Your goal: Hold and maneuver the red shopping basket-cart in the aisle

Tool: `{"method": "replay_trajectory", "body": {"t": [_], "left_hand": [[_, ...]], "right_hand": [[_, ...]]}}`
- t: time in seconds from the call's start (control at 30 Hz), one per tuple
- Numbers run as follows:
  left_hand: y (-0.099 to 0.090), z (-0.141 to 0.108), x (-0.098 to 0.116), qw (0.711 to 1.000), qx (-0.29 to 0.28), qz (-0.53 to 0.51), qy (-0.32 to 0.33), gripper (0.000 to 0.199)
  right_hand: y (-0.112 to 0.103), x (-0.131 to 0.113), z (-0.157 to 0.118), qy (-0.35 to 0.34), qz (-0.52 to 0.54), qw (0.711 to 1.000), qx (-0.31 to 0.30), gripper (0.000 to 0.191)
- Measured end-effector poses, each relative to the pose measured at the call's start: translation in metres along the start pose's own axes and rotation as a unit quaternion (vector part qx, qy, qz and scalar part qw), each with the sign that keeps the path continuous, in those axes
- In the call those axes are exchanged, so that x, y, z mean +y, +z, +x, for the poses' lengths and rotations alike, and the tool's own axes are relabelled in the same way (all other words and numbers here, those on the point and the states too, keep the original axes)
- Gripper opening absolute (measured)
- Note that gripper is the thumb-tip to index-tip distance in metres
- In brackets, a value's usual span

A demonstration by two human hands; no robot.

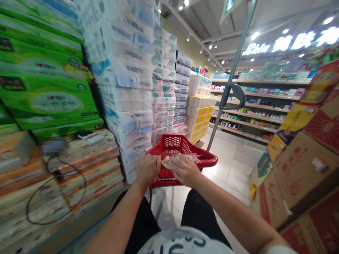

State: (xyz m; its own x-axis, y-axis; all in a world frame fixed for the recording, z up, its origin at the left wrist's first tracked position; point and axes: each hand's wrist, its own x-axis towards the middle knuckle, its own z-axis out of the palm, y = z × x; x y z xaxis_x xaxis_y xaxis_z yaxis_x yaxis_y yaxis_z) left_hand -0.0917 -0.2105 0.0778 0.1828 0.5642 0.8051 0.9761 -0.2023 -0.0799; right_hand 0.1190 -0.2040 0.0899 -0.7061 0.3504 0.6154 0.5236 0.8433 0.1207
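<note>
A red plastic shopping cart basket [169,138] with perforated walls is right in front of me. My left hand [149,168] is closed around the near left part of its rim; the fingertips are hidden from me. Over the near edge, my right hand [185,170] lies with its fingers stretched out. Beneath those fingers is a pale, crumpled-looking item [166,163], mostly covered, whose kind I cannot make out. A grey metal pole [215,123] with a looped grey handle [241,96] rises at the cart's right side.
Tall stacks of white tissue packs [132,70] and green packs [47,95] line the left. A black cable [29,208] hangs over orange-and-white packs [92,183]. Cardboard boxes [293,173] are piled at right. Tiled floor [230,169] leads to stocked shelves [254,121].
</note>
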Motion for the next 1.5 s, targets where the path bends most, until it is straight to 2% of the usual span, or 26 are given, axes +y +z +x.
{"method": "replay_trajectory", "body": {"t": [0.13,0.23,0.33,0.4,0.53,0.6,0.7,0.8,0.87,0.93,1.03,1.1,1.17,1.33,1.4,1.5], "left_hand": [[0.001,0.000,-0.001,1.000,-0.005,-0.006,0.007,0.032],[0.002,0.000,-0.001,1.000,-0.011,-0.009,0.012,0.031],[0.002,0.000,-0.002,1.000,-0.009,-0.003,0.010,0.031],[0.002,0.000,-0.002,1.000,-0.003,0.005,0.004,0.032],[0.004,-0.001,-0.004,1.000,0.002,0.012,0.002,0.034],[0.005,-0.001,-0.005,1.000,0.001,0.006,0.005,0.033],[0.006,-0.002,-0.005,1.000,0.002,-0.002,0.006,0.033],[0.006,-0.001,-0.005,1.000,0.005,-0.008,0.006,0.033],[0.005,-0.001,-0.005,1.000,0.005,-0.012,0.009,0.032],[0.004,-0.001,-0.006,1.000,0.003,-0.012,0.009,0.033],[0.003,-0.002,-0.007,1.000,0.002,-0.005,0.003,0.033],[0.002,-0.002,-0.007,1.000,0.002,0.001,-0.001,0.033],[0.001,-0.002,-0.006,1.000,-0.001,0.005,-0.003,0.034],[0.000,-0.001,-0.003,1.000,-0.011,0.003,0.000,0.032],[0.001,-0.002,-0.003,1.000,-0.011,0.001,0.001,0.032],[0.001,-0.002,-0.005,1.000,-0.007,0.005,-0.002,0.033]], "right_hand": [[0.001,-0.002,0.015,0.114,-0.006,0.993,0.012,0.034],[-0.004,0.001,0.031,0.195,-0.008,0.981,-0.011,0.031],[-0.008,0.006,0.036,0.232,-0.019,0.972,-0.037,0.036],[-0.008,0.007,0.031,0.223,-0.023,0.974,-0.024,0.036],[-0.003,0.004,0.011,0.125,-0.023,0.991,0.033,0.032],[-0.003,0.004,0.006,0.098,-0.021,0.994,0.046,0.032],[-0.008,0.009,0.012,0.160,-0.024,0.986,0.034,0.032],[-0.014,0.018,0.026,0.260,-0.029,0.965,-0.035,0.037],[-0.015,0.022,0.030,0.288,-0.027,0.955,-0.063,0.041],[-0.013,0.023,0.025,0.261,-0.022,0.964,-0.035,0.037],[-0.008,0.020,0.009,0.151,-0.001,0.987,0.049,0.030],[-0.007,0.018,0.000,0.099,0.011,0.992,0.071,0.030],[-0.009,0.019,-0.001,0.117,0.009,0.991,0.064,0.031],[-0.018,0.029,0.016,0.288,-0.032,0.956,-0.040,0.035],[-0.017,0.031,0.017,0.286,-0.033,0.956,-0.048,0.037],[-0.011,0.030,0.005,0.206,-0.020,0.978,0.030,0.032]]}}
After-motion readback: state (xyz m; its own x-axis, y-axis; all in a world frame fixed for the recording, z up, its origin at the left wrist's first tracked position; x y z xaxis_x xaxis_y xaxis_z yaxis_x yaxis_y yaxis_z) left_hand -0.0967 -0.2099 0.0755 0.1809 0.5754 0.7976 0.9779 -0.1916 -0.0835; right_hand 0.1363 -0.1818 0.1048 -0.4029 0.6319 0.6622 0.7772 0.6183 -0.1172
